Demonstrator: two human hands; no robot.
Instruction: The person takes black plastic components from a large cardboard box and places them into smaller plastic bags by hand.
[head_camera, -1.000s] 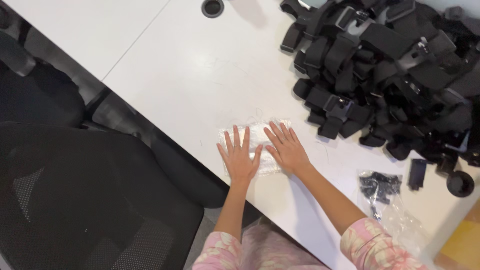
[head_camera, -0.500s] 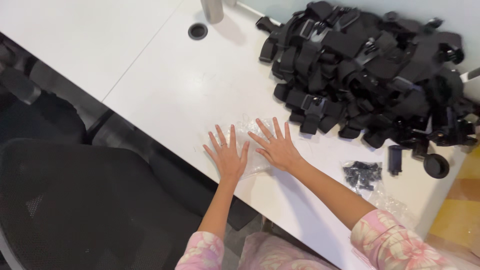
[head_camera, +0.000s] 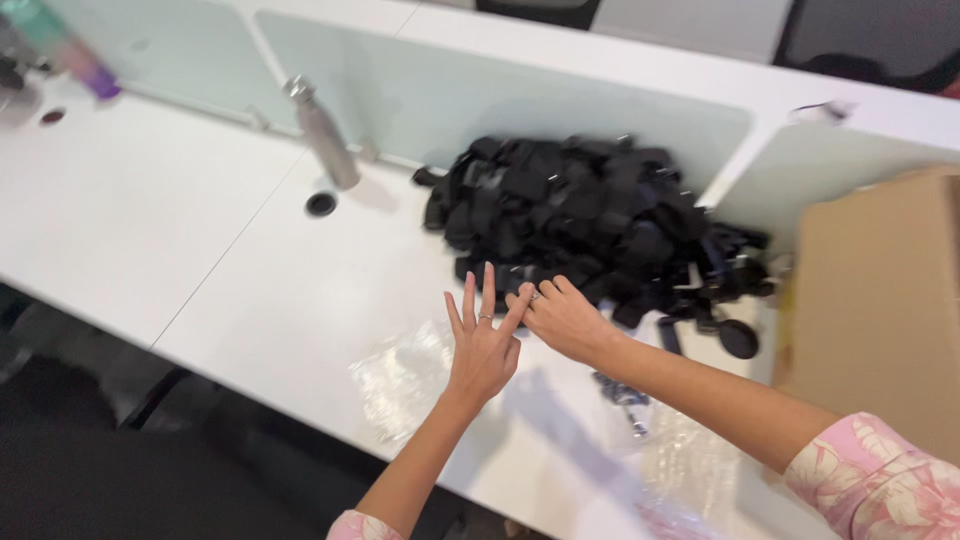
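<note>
My left hand (head_camera: 482, 345) is lifted above the white desk (head_camera: 270, 290), palm down and fingers spread, with a ring on one finger. My right hand (head_camera: 563, 318) is beside it, its fingers curled and its fingertips touching the tip of a left finger. Neither hand holds an object. A crumpled clear plastic bag (head_camera: 400, 378) lies flat on the desk just below and left of my left hand. A large heap of black straps with buckles (head_camera: 575, 215) sits right behind both hands.
A metal bottle (head_camera: 322, 135) stands by a round cable hole (head_camera: 321, 204) at the back. A brown cardboard box (head_camera: 880, 300) fills the right side. A small bag of black parts (head_camera: 622, 393), more clear plastic (head_camera: 690, 460) and a black round cap (head_camera: 738, 340) lie under my right forearm.
Both hands have lifted off the clear bag they were pressing flat. My right hand now touches my left fingers. The view has tilted up, showing the partition, bottle and box.
</note>
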